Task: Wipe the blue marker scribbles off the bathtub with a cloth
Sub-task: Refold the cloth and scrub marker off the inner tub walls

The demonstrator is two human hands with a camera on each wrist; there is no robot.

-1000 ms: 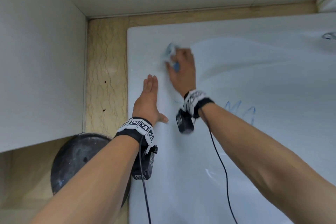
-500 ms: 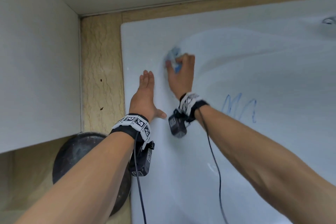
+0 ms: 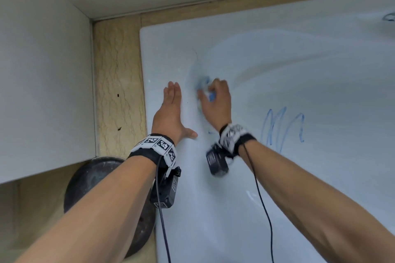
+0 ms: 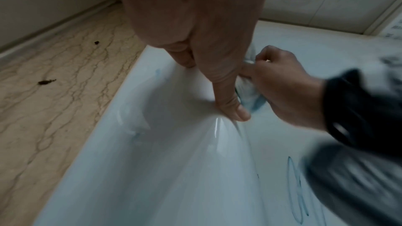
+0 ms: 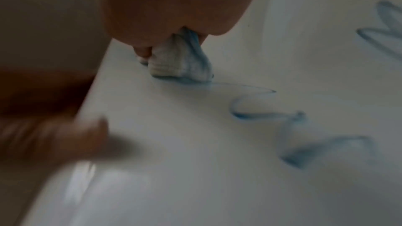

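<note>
A white bathtub (image 3: 277, 74) fills the right of the head view. My right hand (image 3: 215, 100) grips a bunched white cloth (image 3: 204, 85) stained blue and presses it on the tub's inner wall near the rim. In the right wrist view the cloth (image 5: 182, 61) sits at the end of a blue marker scribble (image 5: 293, 126). More blue scribbles (image 3: 282, 128) lie to the right of my right wrist. My left hand (image 3: 171, 109) rests flat on the tub rim (image 3: 162, 53), fingers straight, thumb spread; in the left wrist view its fingers (image 4: 230, 107) press the rim beside the cloth (image 4: 250, 95).
A beige marbled ledge (image 3: 117, 83) runs along the tub's left side, against white walls (image 3: 42, 70). A dark round object (image 3: 102, 188) sits below the ledge near my left forearm. A metal fitting (image 3: 389, 17) shows at the tub's far right.
My right hand with the cloth has slid down the tub wall toward me. The left hand stays flat on the rim. The camera view has shifted slightly.
</note>
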